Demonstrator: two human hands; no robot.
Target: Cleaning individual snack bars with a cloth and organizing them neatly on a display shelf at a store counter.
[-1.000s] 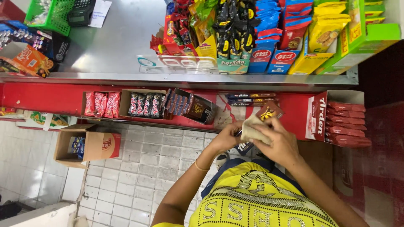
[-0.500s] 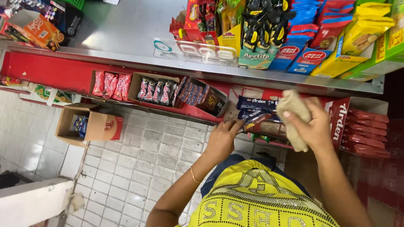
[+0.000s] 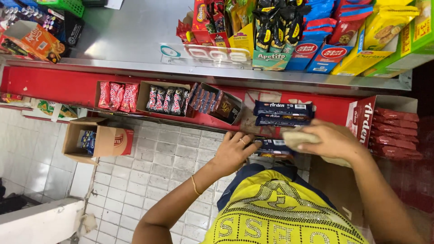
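Observation:
My right hand [image 3: 333,141] is closed on a beige cloth [image 3: 296,137] and presses it against the red shelf front beside a red carton [image 3: 364,118]. Just left of it, my left hand [image 3: 231,153] rests with fingers spread on the end of dark blue snack packs [image 3: 272,147] on the lower red shelf. More dark blue packs [image 3: 282,113] lie just above, on the red shelf [image 3: 54,83].
Open cartons of red [image 3: 116,96] and black [image 3: 163,99] snack packs line the red shelf. A steel counter [image 3: 135,40] above carries colourful snack boxes [image 3: 325,36]. An open cardboard box [image 3: 100,141] stands on the tiled floor at left.
The right hand with the cloth dropped from the upper shelf down to the lower one. The left hand moved right onto the dark blue packs. The view shifted slightly.

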